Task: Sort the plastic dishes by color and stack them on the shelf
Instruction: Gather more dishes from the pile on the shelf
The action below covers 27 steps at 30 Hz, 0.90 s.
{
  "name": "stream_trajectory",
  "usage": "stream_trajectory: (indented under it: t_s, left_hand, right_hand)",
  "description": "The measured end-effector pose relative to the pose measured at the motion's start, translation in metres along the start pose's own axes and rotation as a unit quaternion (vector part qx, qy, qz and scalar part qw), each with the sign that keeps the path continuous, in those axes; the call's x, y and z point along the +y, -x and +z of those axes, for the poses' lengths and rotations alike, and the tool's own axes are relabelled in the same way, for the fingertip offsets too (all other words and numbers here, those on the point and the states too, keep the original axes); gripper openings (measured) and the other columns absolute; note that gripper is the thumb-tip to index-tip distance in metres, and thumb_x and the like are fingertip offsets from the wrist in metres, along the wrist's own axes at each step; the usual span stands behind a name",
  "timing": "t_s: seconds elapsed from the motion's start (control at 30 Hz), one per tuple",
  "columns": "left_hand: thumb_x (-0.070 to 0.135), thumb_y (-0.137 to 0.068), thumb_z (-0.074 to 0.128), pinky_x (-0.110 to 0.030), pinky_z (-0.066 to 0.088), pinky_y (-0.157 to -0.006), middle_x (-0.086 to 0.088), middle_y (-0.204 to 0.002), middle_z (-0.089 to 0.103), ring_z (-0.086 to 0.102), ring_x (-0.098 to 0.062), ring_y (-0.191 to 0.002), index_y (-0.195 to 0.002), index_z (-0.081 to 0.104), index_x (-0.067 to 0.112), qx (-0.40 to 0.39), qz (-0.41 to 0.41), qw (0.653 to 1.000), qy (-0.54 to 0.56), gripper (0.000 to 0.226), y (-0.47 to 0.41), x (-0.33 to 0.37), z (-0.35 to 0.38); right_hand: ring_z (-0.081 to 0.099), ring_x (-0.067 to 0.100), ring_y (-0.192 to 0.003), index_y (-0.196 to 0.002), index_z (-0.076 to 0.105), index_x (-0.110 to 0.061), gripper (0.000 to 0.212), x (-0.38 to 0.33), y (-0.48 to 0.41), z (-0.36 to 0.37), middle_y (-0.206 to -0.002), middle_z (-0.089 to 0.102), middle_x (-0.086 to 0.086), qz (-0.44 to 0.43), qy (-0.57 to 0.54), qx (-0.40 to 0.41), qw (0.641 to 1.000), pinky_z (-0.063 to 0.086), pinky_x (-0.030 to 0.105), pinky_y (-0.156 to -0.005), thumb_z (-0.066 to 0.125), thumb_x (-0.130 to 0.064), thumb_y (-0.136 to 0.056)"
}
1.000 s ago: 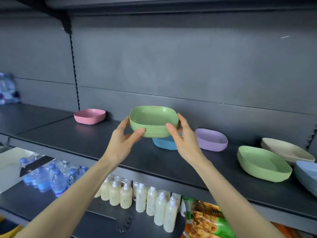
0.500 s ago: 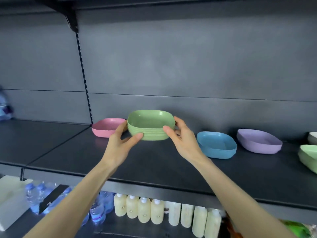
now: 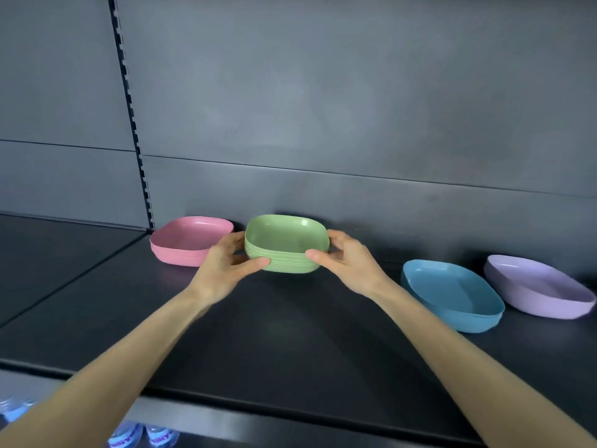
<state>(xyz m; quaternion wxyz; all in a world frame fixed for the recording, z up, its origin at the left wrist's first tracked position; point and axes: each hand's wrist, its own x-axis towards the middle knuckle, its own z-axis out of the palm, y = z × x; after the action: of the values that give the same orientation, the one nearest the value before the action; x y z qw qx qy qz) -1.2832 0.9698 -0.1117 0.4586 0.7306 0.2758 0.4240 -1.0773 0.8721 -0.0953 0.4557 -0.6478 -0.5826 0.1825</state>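
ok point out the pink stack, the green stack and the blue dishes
pink stack (image 3: pixel 190 236), head view, floor of the top dish
green stack (image 3: pixel 284 236), head view, floor of the top dish
blue dishes (image 3: pixel 452 289), head view, floor of the top dish

Your left hand hides the near right corner of the pink square plastic dish stack. You cannot tell whether the green square plastic dish stack touches the dark metal shelf. The blurred bottles below are cut off by the bottom edge.
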Motion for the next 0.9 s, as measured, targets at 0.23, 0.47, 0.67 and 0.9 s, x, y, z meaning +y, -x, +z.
stream_trajectory:
  t_s: [0.23,0.47,0.67,0.9]
  left_hand:
    - [0.001,-0.081,0.070,-0.004,0.046,-0.069,0.005,-0.107,0.064,0.065,0.010,-0.079,-0.122,0.054,0.008,-0.034,-0.028,0.998,-0.045,0.045,-0.021,-0.028,-0.010]
    - [0.001,-0.078,0.073,-0.006,0.048,-0.074,0.007,-0.105,0.067,0.066,0.006,-0.084,-0.119,0.058,0.010,-0.073,-0.032,0.995,-0.065,0.044,-0.040,-0.049,-0.025]
    - [0.006,-0.078,0.075,-0.018,0.051,-0.087,0.001,-0.107,0.070,0.067,-0.007,-0.097,-0.118,0.062,0.007,-0.060,0.000,0.996,-0.070,0.042,-0.039,-0.064,-0.030]
    - [0.008,-0.079,0.075,-0.005,0.047,-0.077,0.004,-0.099,0.071,0.066,0.000,-0.092,-0.113,0.064,0.006,-0.031,0.028,0.997,-0.070,0.036,-0.035,-0.066,-0.029]
  right_hand:
    - [0.065,0.009,-0.104,-0.102,0.061,-0.032,0.030,0.017,-0.030,0.008,-0.113,0.068,-0.006,0.030,0.022,-0.049,0.998,0.048,0.035,-0.099,0.077,-0.029,-0.077]
    - [0.066,0.008,-0.101,-0.111,0.060,-0.021,0.045,0.014,-0.039,0.020,-0.104,0.067,-0.012,0.067,0.003,-0.053,0.996,0.049,0.031,-0.099,0.081,-0.018,-0.072]
    - [0.061,0.008,-0.110,-0.120,0.059,-0.014,0.054,0.012,-0.039,0.029,-0.112,0.065,-0.007,0.080,0.019,-0.033,0.996,0.047,0.031,-0.101,0.081,-0.019,-0.072]
    - [0.060,0.010,-0.112,-0.123,0.057,-0.012,0.059,0.013,-0.039,0.035,-0.116,0.066,-0.006,0.093,0.014,-0.014,0.995,0.046,0.033,-0.103,0.082,-0.022,-0.070]
